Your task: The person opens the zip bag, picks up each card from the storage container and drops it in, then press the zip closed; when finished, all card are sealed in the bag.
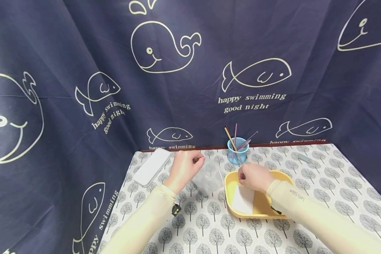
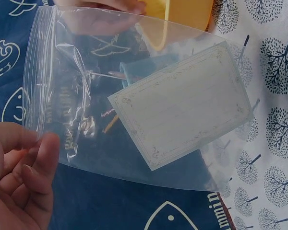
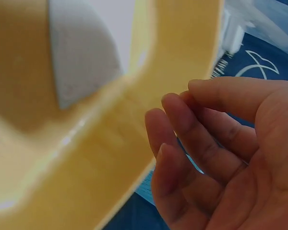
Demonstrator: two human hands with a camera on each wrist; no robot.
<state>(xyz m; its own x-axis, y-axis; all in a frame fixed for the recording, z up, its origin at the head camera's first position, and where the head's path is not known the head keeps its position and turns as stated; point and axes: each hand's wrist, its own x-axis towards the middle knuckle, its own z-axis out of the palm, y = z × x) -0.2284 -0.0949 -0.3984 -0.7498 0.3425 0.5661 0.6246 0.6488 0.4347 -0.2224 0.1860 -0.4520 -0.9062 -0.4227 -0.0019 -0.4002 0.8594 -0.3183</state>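
Note:
My left hand (image 1: 185, 168) pinches a clear zip bag (image 1: 208, 178) by a corner at its zip end. Inside the bag lies a pale card (image 2: 182, 105) with an ornate printed border, tilted in the left wrist view. My right hand (image 1: 255, 176) is over the far side of a yellow tray (image 1: 227, 190). Its fingers (image 3: 201, 139) are loosely bent and hold nothing, with the tips close to the tray's rim in the right wrist view. White cards (image 1: 243, 200) lie at the left of the tray, and my right forearm hides part of its right side.
Behind the tray stands a blue mesh cup (image 1: 238, 155) with several pens or sticks. A white flat case (image 1: 153, 166) lies at the back left, a small grey-blue item (image 1: 304, 158) at the back right. A dark blue curtain (image 1: 190, 88) hangs behind the tree-patterned tablecloth (image 1: 216, 229).

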